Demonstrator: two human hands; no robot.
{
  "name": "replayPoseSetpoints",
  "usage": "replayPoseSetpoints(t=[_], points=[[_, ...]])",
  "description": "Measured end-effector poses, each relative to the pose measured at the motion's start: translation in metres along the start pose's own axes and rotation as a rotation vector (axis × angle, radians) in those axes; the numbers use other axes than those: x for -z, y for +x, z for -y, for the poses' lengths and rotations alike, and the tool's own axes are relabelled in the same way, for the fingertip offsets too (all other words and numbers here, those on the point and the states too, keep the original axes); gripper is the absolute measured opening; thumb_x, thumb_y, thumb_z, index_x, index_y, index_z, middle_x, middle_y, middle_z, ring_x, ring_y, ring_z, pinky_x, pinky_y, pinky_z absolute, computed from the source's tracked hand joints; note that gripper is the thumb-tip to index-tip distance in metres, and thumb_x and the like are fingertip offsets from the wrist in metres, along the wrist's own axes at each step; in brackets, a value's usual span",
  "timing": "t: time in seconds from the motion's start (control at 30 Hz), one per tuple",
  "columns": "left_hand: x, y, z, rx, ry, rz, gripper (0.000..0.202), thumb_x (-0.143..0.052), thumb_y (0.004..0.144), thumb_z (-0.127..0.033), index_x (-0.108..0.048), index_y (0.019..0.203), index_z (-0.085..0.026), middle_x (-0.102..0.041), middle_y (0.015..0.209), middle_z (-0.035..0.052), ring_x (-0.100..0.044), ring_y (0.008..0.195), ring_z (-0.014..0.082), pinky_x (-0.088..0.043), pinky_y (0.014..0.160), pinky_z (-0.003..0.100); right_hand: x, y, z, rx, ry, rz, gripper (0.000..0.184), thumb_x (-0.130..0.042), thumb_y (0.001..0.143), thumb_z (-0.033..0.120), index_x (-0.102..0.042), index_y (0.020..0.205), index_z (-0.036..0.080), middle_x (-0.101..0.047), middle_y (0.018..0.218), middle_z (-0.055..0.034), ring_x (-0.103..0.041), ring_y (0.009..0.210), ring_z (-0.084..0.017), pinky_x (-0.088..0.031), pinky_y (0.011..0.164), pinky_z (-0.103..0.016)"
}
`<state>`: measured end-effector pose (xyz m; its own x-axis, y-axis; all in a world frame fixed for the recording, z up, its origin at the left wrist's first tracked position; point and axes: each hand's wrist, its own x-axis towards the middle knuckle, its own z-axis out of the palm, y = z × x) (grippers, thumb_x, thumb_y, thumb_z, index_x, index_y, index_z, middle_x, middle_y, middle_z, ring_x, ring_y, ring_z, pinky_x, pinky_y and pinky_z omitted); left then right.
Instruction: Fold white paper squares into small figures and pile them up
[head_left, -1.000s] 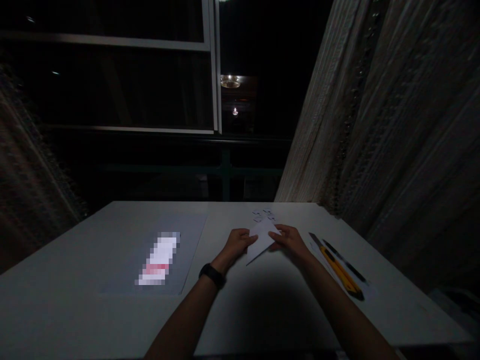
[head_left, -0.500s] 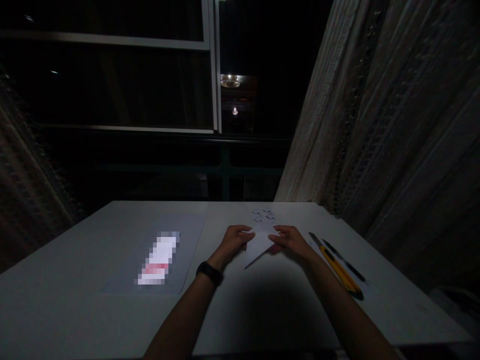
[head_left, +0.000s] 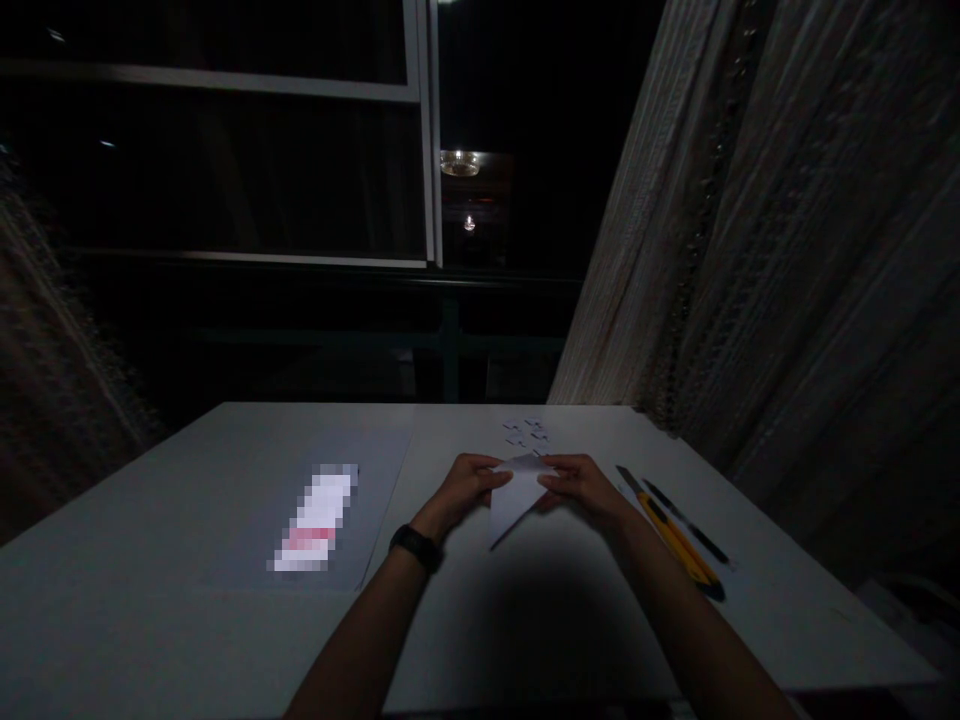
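Observation:
A folded piece of white paper is held up over the table between both hands, one pointed corner hanging down toward me. My left hand pinches its left edge, thumb on the near face and fingers behind. On the opposite edge my right hand grips in the same way; its fingers behind the paper are partly hidden. Just beyond the hands lie several small paper pieces with dark marks. A yellow utility knife with its blade out rests right of my right forearm, beside a black pen.
On the left of the white table lies a large pale sheet with a lit, pixelated rectangle on it. Curtains hang at both sides, and a dark window stands behind the table's far edge.
The paper has tilted and dropped slightly toward me, its lower corner now a little nearer. Both hands keep hold of it, with the fingers barely shifted.

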<state>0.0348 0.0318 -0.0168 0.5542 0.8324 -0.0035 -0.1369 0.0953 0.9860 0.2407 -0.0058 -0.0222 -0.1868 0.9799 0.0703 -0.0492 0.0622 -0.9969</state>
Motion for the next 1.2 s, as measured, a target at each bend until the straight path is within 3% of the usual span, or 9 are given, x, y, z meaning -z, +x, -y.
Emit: replayPoseSetpoints(t=[0.17, 0.33, 0.4, 0.53, 0.7, 0.83, 0.93, 1.2], points=[[-0.007, 0.005, 0.011, -0.085, -0.014, -0.031, 0.047, -0.072, 0.058, -0.036, -0.063, 0.095, -0.007, -0.066, 0.083, 0.0121, -0.061, 0.068, 0.0182, -0.045, 0.063, 0.028, -0.01, 0.004, -0.005, 0.019, 0.033, -0.105, 0.047, -0.075, 0.055, 0.033, -0.065, 0.096, 0.01, -0.069, 0.076, -0.0097, -0.065, 0.06, -0.023, -0.054, 0.059, -0.039], [-0.014, 0.008, 0.019, -0.257, 0.069, -0.118, 0.096, -0.081, 0.04, -0.019, -0.038, 0.126, -0.017, -0.055, 0.114, 0.0137, -0.056, 0.095, 0.0234, -0.046, 0.078, 0.033, -0.022, 0.009, -0.01, 0.07, 0.087, -0.335, 0.057, -0.075, 0.053, 0.034, -0.062, 0.103, 0.011, -0.069, 0.071, -0.0081, -0.065, 0.059, -0.024, -0.055, 0.059, -0.039], [-0.013, 0.007, 0.019, -0.294, 0.156, -0.166, 0.101, -0.08, 0.039, -0.017, -0.034, 0.13, -0.018, -0.051, 0.117, 0.014, -0.054, 0.099, 0.0245, -0.045, 0.08, 0.034, -0.024, 0.011, -0.012, 0.06, 0.115, -0.373, 0.06, -0.075, 0.054, 0.032, -0.058, 0.107, 0.01, -0.069, 0.07, -0.0087, -0.066, 0.059, -0.025, -0.055, 0.057, -0.038], [-0.007, 0.009, 0.018, -0.255, 0.26, -0.277, 0.079, -0.073, 0.055, -0.028, -0.04, 0.127, -0.018, -0.054, 0.112, 0.0126, -0.057, 0.087, 0.0211, -0.046, 0.071, 0.03, -0.021, 0.013, -0.015, 0.056, 0.141, -0.389, 0.058, -0.074, 0.057, 0.028, -0.056, 0.108, 0.01, -0.068, 0.076, -0.0097, -0.066, 0.06, -0.024, -0.056, 0.055, -0.035], [0.001, 0.012, 0.014, -0.173, 0.094, -0.239, 0.052, -0.057, 0.072, -0.04, -0.052, 0.116, -0.013, -0.062, 0.094, 0.0115, -0.058, 0.071, 0.0167, -0.044, 0.058, 0.024, -0.012, 0.011, -0.015, 0.061, 0.14, -0.343, 0.045, -0.073, 0.059, 0.028, -0.062, 0.099, 0.011, -0.069, 0.073, -0.0082, -0.066, 0.061, -0.023, -0.057, 0.056, -0.035], [0.012, 0.007, 0.006, -0.074, -0.123, -0.1, 0.049, -0.065, 0.066, -0.028, -0.056, 0.112, -0.012, -0.063, 0.095, 0.0124, -0.059, 0.074, 0.0173, -0.044, 0.06, 0.024, -0.008, 0.007, -0.009, 0.05, 0.122, -0.277, 0.044, -0.073, 0.059, 0.028, -0.064, 0.097, 0.01, -0.069, 0.073, -0.0086, -0.065, 0.06, -0.021, -0.056, 0.055, -0.033], [0.019, 0.003, -0.001, -0.002, -0.08, 0.002, 0.051, -0.07, 0.058, -0.02, -0.059, 0.108, -0.012, -0.065, 0.087, 0.0112, -0.06, 0.068, 0.0167, -0.043, 0.058, 0.024, -0.008, 0.005, -0.006, 0.026, 0.095, -0.217, 0.044, -0.074, 0.056, 0.028, -0.064, 0.095, 0.01, -0.069, 0.075, -0.0087, -0.065, 0.058, -0.02, -0.055, 0.053, -0.032], [0.02, -0.003, -0.01, 0.067, 0.157, -0.008, 0.028, -0.074, 0.053, -0.025, -0.067, 0.073, -0.007, -0.067, 0.069, 0.0106, -0.057, 0.06, 0.0155, -0.039, 0.056, 0.025, -0.009, 0.0, -0.001, -0.039, 0.026, 0.007, 0.051, -0.073, 0.059, 0.031, -0.06, 0.101, 0.006, -0.069, 0.069, -0.0118, -0.065, 0.057, -0.024, -0.053, 0.051, -0.033]])
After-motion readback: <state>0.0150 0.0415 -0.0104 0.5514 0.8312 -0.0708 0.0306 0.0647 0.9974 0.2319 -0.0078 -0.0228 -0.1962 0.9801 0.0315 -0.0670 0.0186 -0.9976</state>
